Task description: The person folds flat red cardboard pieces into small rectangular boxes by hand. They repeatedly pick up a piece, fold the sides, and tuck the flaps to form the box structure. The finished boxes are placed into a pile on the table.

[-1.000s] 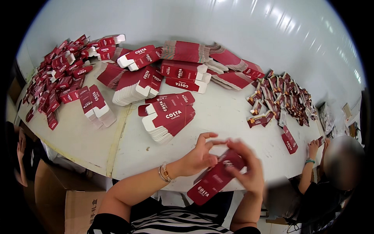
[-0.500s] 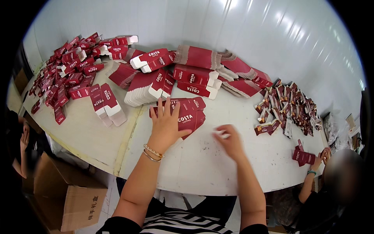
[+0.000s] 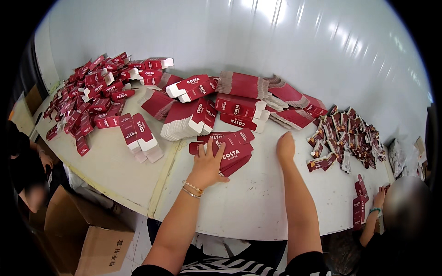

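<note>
My left hand [image 3: 209, 166] lies with fingers spread on a small pile of flat dark red cartons [image 3: 238, 149] in the middle of the table. Nothing is gripped in it. Farther forward and to the right, my right hand [image 3: 286, 146] is held edge-on, apart from that pile. Its fingers are mostly hidden, so any hold is not visible. Beyond it lie fanned stacks of flat red cartons [image 3: 294, 117]. Behind the left hand stand more flat cartons [image 3: 182, 120] in a row, white edges showing.
Folded red boxes [image 3: 99, 89] heap up at the far left of the white table [image 3: 248, 211]. Small brown-red packets [image 3: 347, 133] are piled at the right. A cardboard box [image 3: 103, 250] stands lower left. Co-workers sit at both sides; one's hand [image 3: 380, 198] is beside red cartons.
My right hand has moved away from me, toward the fanned carton stacks. My left hand stays on the pile. The whole view has shifted slightly. The right co-worker's carton has turned upright.
</note>
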`<state>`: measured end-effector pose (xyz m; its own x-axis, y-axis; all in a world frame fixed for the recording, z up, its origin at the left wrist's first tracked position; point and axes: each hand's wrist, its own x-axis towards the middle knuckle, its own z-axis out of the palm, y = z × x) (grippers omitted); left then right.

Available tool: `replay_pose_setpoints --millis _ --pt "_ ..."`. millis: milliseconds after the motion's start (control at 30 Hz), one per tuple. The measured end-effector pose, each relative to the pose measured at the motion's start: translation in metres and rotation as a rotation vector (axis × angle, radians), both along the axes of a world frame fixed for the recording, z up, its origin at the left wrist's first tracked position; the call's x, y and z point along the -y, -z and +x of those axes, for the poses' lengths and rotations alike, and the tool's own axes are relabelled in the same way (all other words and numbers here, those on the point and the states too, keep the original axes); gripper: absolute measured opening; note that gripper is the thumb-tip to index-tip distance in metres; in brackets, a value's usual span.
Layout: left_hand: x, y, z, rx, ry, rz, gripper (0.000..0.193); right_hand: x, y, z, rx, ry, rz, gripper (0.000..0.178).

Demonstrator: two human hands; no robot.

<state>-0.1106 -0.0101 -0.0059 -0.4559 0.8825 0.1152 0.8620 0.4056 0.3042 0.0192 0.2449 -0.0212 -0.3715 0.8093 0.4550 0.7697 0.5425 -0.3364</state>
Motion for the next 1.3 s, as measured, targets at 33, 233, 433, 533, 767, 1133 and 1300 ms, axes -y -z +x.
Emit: replay_pose_setpoints --millis 33,233,433,533,767,1133,1300 --pt "0.000 0.002 -0.002 0.023 0.018 0.036 0.107 -0.008 -0.010 0.000 0.031 0.034 -0.032 0.020" --pt "-0.015 0.008 0.009 -0.055 0.094 0.335 0.076 -0.015 -0.012 0.010 0.121 -0.039 0.212 0.031" --pt "-0.030 0.020 0.060 -0.273 0.463 0.285 0.050 0.028 -0.016 0.054 -0.096 -0.536 0.027 0.031" --pt "-0.029 0.029 0.094 -0.310 0.624 0.300 0.051 0.064 -0.037 0.092 -0.061 -0.677 -0.116 0.035" --pt "-0.029 0.023 0.103 -0.078 0.715 0.375 0.047 0.129 -0.033 0.168 0.148 -0.777 -0.137 0.042" --pt "-0.022 -0.007 0.081 1.259 0.918 0.620 0.103 0.159 -0.037 0.135 -1.143 -0.495 -0.772 0.011" --pt "-0.023 -0.008 0.078 1.528 0.915 0.456 0.098 0.172 -0.026 0.103 -0.984 -0.642 -0.854 0.017"
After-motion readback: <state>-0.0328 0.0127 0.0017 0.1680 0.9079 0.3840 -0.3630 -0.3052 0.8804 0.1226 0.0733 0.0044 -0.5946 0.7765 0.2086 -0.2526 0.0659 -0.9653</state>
